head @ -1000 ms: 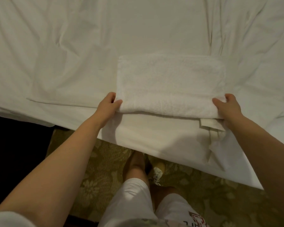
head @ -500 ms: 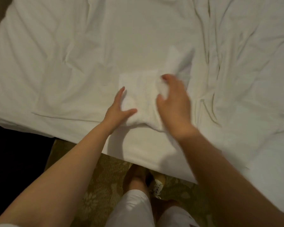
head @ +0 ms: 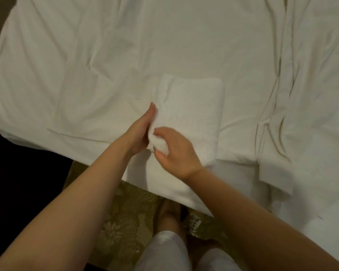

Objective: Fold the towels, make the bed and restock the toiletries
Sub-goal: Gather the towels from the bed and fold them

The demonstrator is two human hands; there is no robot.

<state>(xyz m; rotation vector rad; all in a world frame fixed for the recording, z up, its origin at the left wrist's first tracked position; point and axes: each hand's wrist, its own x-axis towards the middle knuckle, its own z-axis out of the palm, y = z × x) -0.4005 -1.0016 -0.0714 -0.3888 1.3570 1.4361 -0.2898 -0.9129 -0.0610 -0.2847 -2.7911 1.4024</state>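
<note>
Right hand (head: 174, 153) pinches the towel (head: 194, 114), left hand (head: 141, 130) flat at its edge

Head view: the curled fingers and thumb of the right hand bunch up the towel's near left corner, and a small white lump stands up between them. Just beside it the left hand stands on edge, fingers straight and together, pressed along the towel's left side; it grips nothing. The towel is white terry, folded into a thick rectangle, and lies on the white bed sheet (head: 86, 75) close to the near edge of the bed. The sheet is creased, with long wrinkles running down its right part. Below the bed edge shows a tan carpet (head: 121, 222) with a leaf pattern, and the person's white shorts (head: 164, 253).
</note>
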